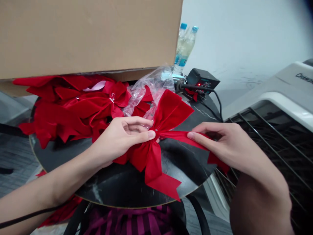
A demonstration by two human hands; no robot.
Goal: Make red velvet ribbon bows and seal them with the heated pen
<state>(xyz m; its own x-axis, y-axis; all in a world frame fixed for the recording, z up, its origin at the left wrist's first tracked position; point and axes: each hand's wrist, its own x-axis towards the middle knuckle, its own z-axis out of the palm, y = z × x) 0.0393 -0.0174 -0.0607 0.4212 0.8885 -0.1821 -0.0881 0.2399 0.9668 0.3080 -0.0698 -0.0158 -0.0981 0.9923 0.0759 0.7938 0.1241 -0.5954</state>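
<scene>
Left hand [119, 137]: pinched the red bow [168, 111] at its centre.
Right hand [222, 140]: gripped one ribbon tail [174, 135], stretched sideways.
Red bow: was held over the black desk [107, 184].
Bow pile [73, 114]: lay at left, beside clear plastic [160, 78].
Cardboard box [97, 36]: rose behind.

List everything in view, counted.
Table: one, black, centre
Held bow: one, red, over table's middle
Piled bows: several, red, table's left
Strip: one, lilac, on pile
Plastic bag: one, clear, behind held bow
Cardboard box: one, brown, upper left
Bottles: two, clear, right of box
Device: one, black, table's far right
Cables: uncounted, black, near device
Barred unit: one, white and black, right
Striped fabric: one, purple and black, below table
Curved bars: two, black, below table
Red fabric: uncounted, red, lower left
Wall: one, pale, upper right
Floor: one, grey, below
Left grip: one, bare, on bow's centre
Right grip: one, bare, on bow's tail
</scene>
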